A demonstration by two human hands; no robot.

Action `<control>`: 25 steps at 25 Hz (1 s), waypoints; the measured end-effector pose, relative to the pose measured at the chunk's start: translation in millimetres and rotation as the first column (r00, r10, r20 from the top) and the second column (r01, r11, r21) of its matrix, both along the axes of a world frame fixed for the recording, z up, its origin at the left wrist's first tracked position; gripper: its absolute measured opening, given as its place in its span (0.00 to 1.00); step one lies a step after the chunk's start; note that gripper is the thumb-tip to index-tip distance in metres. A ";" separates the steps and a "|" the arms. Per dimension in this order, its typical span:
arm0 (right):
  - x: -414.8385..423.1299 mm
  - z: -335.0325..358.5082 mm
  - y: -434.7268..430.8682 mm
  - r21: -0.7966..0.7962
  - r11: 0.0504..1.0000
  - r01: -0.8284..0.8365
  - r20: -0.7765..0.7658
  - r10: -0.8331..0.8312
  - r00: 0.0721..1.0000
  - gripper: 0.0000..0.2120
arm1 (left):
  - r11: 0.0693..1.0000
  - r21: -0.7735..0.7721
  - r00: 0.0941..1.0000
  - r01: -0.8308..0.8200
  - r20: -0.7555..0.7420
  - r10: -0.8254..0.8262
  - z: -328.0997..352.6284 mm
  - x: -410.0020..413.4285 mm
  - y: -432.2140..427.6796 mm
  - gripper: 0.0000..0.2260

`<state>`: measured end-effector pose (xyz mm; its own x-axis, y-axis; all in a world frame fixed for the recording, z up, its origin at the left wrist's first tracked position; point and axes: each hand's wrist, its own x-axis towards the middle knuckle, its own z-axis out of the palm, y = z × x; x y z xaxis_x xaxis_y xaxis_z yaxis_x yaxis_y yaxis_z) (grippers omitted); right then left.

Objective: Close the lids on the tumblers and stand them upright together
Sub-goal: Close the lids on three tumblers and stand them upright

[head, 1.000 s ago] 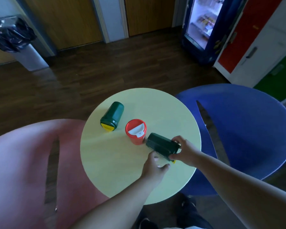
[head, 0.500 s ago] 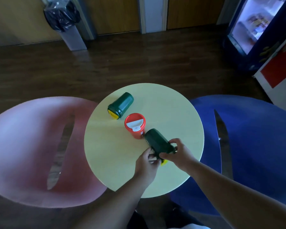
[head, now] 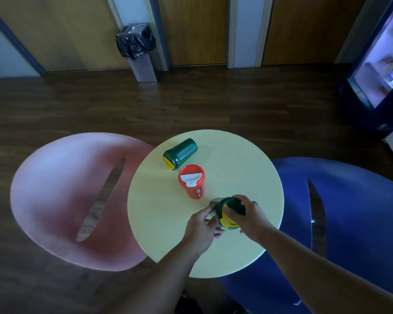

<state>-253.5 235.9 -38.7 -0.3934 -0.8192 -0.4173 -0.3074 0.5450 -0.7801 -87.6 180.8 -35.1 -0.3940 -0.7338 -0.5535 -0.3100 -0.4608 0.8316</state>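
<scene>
Fingers (head: 237,198), right hand (head: 251,217): curled over the far rim of the near green tumbler (head: 233,203), thumb on its yellow lid (head: 225,219); gripping.
Fingers (head: 208,211), left hand (head: 201,227): bent and pinching the same tumbler at its left side; fingertips partly out of sight.
Near green tumbler, position: near right part of the table (head: 247,159), tilted with the lid end toward the camera, just near-right of the red tumbler (head: 192,184).
Hidden: body of the near green tumbler mostly covered by both hands; contact with the tabletop not determinable; lid flap open or closed, not determinable; pale grey patch at its far-left edge not identifiable.
Red tumbler: upright at table centre, red lid with white flap on top; small print on the side illegible.
Far green tumbler (head: 182,152): on its side at the far left of the table, yellow lid end pointing near-left; flap state too small to tell; apart from the red tumbler.
Cut off: both forearms by the bottom edge; blue chair (head: 349,211) and lit drinks cooler (head: 381,64) by the right edge.
Surface: round, pale yellow-green, matt.
Room: dark wood floor (head: 213,105); pink chair (head: 61,189) left of the table; wooden doors (head: 195,30) along the far wall; bin (head: 137,51) with black liner between them.
</scene>
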 end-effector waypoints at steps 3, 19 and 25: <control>-6.8 2.2 -3.8 -0.010 1.000 -0.024 0.000 0.024 1.000 0.33 | 1.000 -0.017 0.999 0.020 0.030 -0.019 4.6 -1.0 -6.1 0.17; -12.4 20.5 -24.3 -0.033 0.967 -0.254 -0.053 0.252 0.966 0.43 | 0.847 -0.446 0.919 0.289 0.376 -0.116 11.5 10.9 -22.7 0.27; -18.9 27.3 -37.0 -0.066 0.958 -0.278 -0.141 0.266 0.953 0.43 | 0.887 -0.431 0.965 0.169 0.254 -0.060 9.5 -1.1 -27.0 0.23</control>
